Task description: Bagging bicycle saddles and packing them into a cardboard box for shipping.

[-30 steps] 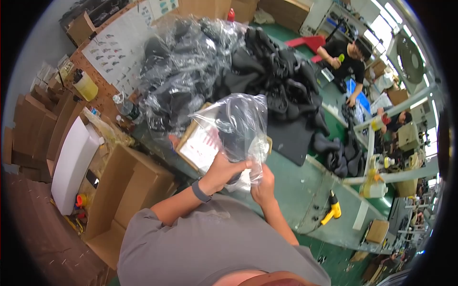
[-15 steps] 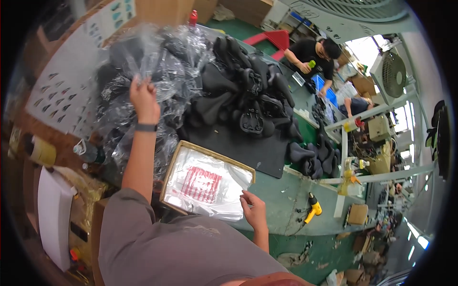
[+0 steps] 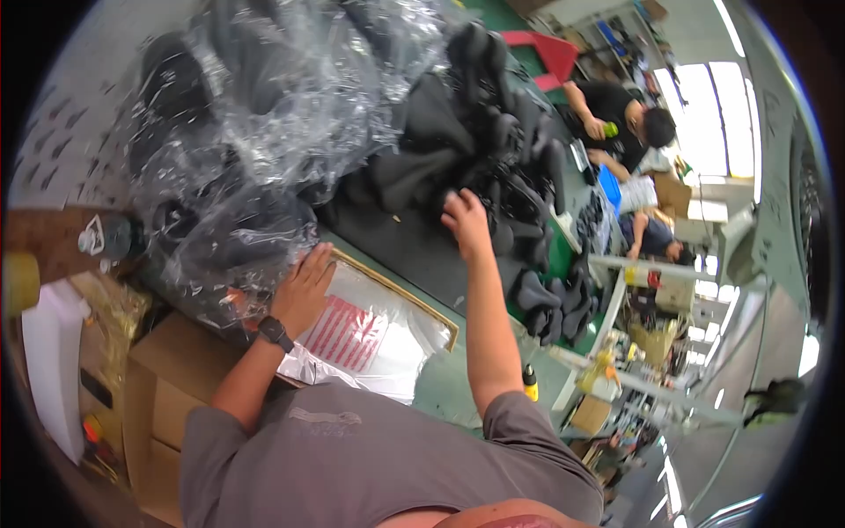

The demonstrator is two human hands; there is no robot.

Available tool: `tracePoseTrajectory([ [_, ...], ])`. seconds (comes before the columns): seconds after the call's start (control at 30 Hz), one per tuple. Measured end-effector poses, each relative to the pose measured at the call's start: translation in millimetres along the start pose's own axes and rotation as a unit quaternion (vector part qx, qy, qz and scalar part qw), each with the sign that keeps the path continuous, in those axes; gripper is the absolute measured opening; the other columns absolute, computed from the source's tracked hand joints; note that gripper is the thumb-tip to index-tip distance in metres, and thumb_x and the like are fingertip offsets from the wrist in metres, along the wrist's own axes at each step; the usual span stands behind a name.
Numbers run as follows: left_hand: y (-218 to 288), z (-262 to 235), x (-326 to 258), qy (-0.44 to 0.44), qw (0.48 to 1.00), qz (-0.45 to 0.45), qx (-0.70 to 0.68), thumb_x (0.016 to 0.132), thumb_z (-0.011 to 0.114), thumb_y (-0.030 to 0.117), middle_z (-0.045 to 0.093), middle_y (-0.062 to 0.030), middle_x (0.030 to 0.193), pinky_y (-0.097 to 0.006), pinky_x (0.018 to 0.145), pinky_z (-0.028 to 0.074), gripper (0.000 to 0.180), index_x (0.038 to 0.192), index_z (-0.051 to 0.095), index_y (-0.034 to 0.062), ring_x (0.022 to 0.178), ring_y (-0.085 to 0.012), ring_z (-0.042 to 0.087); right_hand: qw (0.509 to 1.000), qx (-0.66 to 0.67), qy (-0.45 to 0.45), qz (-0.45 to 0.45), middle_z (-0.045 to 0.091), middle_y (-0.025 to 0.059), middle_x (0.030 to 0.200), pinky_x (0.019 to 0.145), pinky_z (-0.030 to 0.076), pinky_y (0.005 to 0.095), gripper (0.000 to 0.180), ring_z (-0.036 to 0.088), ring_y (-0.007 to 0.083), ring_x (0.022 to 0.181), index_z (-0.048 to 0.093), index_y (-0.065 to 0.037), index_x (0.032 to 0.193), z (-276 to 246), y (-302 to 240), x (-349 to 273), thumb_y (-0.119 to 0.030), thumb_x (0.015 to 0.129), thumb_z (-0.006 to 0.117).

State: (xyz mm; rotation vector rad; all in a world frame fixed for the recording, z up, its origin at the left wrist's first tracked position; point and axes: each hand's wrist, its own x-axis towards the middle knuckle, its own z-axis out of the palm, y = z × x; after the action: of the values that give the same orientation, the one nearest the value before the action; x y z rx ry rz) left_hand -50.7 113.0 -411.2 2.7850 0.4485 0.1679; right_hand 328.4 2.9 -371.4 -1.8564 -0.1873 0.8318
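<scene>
My left hand (image 3: 304, 289) lies flat with its fingers stretched out, at the left edge of a shallow box (image 3: 438, 327) of clear plastic bags (image 3: 400, 348) with a red striped print. Above that box, my right hand (image 3: 466, 222) reaches to a heap of black bicycle saddles (image 3: 431, 132). Its fingers are a little bent and apart, close to the nearest saddles; whether they touch one is hard to see. Left of the heap, more saddles lie wrapped in clear plastic (image 3: 290, 114), close by my left hand's fingertips.
A black mat (image 3: 414, 251) lies under the saddles. At the left are a plastic bottle (image 3: 110, 238) and an open cardboard box (image 3: 158, 396). A yellow-black heat gun (image 3: 530, 383) is beyond my right arm. Across the bench, a person (image 3: 616, 123) holds something green.
My left hand has come down from the plastic-wrapped pile to the box's left edge. My right hand has left the box's right side and moved up to the saddles. The view has shifted.
</scene>
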Motion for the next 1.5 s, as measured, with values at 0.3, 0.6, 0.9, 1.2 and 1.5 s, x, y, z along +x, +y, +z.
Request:
tracePoseTrajectory([
  [0.3,4,-1,0,0.086,0.996,0.004,-0.015,0.091,0.06,0.014,0.045,-0.0154,0.162,-0.046,0.127,0.027,0.02,0.106,0.071,0.005,0.156,-0.026,0.033,0.983,0.034,0.129,0.124,0.059,0.0042,0.083,0.054,0.043,0.0351,0.025,0.054,0.0169,0.068,0.065,-0.007,0.101,63,16,145,-0.025,0.091,0.079],
  [0.6,9,-7,-1,0.09,0.995,0.028,-0.044,0.084,0.069,0.012,0.044,-0.02,0.162,-0.054,0.125,0.028,0.013,0.095,0.072,0.0038,0.153,-0.0318,0.035,0.974,0.134,-0.129,0.129,0.068,0.0156,0.126,0.09,0.06,0.044,0.054,0.069,0.0285,0.107,0.057,-0.005,0.139,16,18,40,-0.033,0.097,0.076],
  [0.9,4,-5,6,0.095,0.994,0.041,-0.018,0.081,0.063,0.011,0.045,-0.0249,0.16,-0.056,0.124,0.027,0.013,0.085,0.071,0.0023,0.153,-0.0346,0.036,0.99,0.097,0.047,0.088,0.062,0.0115,0.124,0.087,0.056,0.0424,0.05,0.062,0.0263,0.099,0.055,-0.004,0.139,57,41,103,-0.028,0.098,0.07],
  [1.2,1,-3,-11,0.084,0.996,0.014,0.026,0.085,0.06,0.013,0.048,-0.0209,0.159,-0.05,0.123,0.032,0.015,0.088,0.07,0.0023,0.153,-0.0307,0.037,0.938,-0.152,0.266,0.162,0.062,0.0188,0.143,0.104,0.051,0.0502,0.087,0.06,0.0326,0.131,0.053,0.005,0.144,112,12,159,-0.031,0.074,0.092],
  [1.5,1,-2,-3,0.101,0.994,0.04,0.0,0.084,0.06,0.011,0.047,-0.0216,0.16,-0.052,0.122,0.032,0.011,0.082,0.067,0.0032,0.154,-0.031,0.035,0.993,-0.013,0.084,-0.08,0.067,0.0065,0.104,0.065,0.06,0.0333,0.048,0.068,0.0199,0.086,0.061,-0.006,0.115,22,39,29,-0.013,0.077,0.09],
])
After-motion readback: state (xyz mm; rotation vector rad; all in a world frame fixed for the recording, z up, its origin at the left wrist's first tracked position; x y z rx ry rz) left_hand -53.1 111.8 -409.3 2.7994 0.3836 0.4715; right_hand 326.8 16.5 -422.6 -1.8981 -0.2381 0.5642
